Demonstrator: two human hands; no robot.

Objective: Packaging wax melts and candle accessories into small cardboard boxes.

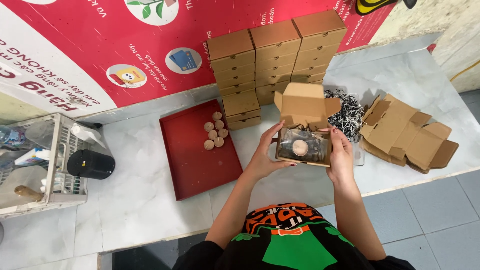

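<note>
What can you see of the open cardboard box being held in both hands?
The small brown cardboard box is open, its lid flap standing up at the far side. Inside lie dark shredded filler and a round pale disc. The left hand and right hand grip its sides, above the white counter.

light: bright, even, diffuse | shadows: soft, faint | glare: none | focus: sharp | edges: wide-angle bowing
</note>
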